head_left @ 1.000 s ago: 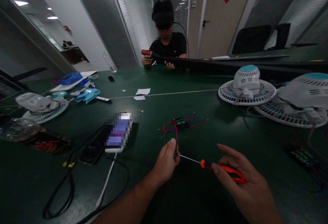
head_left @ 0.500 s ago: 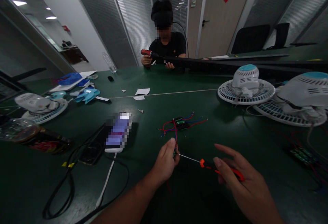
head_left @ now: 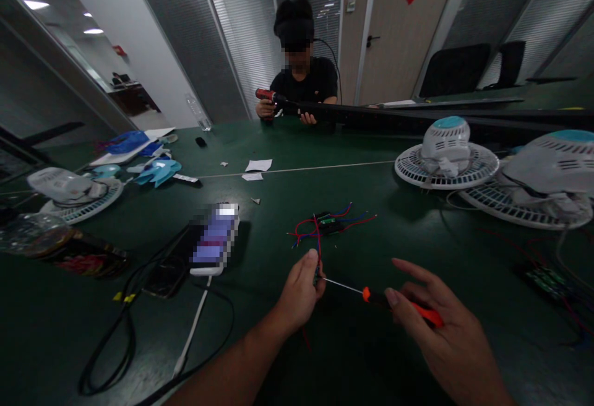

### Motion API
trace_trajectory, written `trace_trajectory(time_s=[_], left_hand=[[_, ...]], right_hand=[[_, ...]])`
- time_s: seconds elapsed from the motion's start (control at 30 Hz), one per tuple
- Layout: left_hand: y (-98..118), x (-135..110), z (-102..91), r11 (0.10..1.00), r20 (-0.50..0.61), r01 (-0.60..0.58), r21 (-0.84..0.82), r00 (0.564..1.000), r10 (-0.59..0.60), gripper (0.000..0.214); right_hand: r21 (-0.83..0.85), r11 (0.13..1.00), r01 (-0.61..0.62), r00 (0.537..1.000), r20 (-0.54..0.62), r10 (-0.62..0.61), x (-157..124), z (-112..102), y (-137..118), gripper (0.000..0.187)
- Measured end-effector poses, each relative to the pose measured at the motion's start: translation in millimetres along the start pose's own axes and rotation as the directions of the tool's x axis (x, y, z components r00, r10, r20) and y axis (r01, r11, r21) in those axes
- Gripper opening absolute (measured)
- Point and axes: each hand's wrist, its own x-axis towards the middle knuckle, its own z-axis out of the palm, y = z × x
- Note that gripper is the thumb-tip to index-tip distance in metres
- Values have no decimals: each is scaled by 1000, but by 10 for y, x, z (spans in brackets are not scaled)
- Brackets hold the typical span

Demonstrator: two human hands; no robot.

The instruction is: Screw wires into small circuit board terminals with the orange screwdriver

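My left hand (head_left: 301, 291) is closed on a small green circuit board (head_left: 317, 275), mostly hidden by the fingers, with red and blue wires running out of it. My right hand (head_left: 439, 325) grips the orange and black handle of a screwdriver (head_left: 399, 304), thumb on the handle and index finger stretched out. The thin shaft points left, and its tip meets the board at my left fingers. Just beyond, more small wired circuit boards (head_left: 329, 225) lie on the green table (head_left: 362, 356).
White fan parts (head_left: 445, 152) stand at the right, beside another wired board (head_left: 547, 279). Phones (head_left: 214, 242), cables and a bottle (head_left: 69, 245) lie at the left. Across the table a person (head_left: 304, 78) holds a red drill (head_left: 266, 95) against a long black bar (head_left: 390, 115).
The screwdriver handle has turned slightly in my right hand, and the fingers have shifted a little. My left hand stays in place with the board.
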Motion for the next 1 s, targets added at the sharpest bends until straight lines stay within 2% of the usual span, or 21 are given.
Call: trace_trajectory(time_s=[0.4,0.5,0.57,0.67,0.87,1.0], left_hand=[[-1,2,-4,999,36,-12,47,999,10,56],[-8,11,-12,998,45,-24,53,999,22,56],[-15,23,-20,998,59,-31,51,998,28,55],[-18,29,-26,999,66,-23,41,998,21,54],[-6,6,-24,998,25,-7,57,1000,6,54],[-16,14,-30,998,64,-14,55,998,11,53]], right_hand=[[40,999,17,999,-37,-16,6,1,-15,40],[71,997,-32,999,38,29,-12,2,-12,44],[67,992,-109,991,85,103,-25,4,-18,47],[39,982,-184,980,86,180,-37,4,-32,50],[81,996,-33,991,130,22,-37,-1,-19,46],[75,997,-14,992,124,5,-45,4,1,43]])
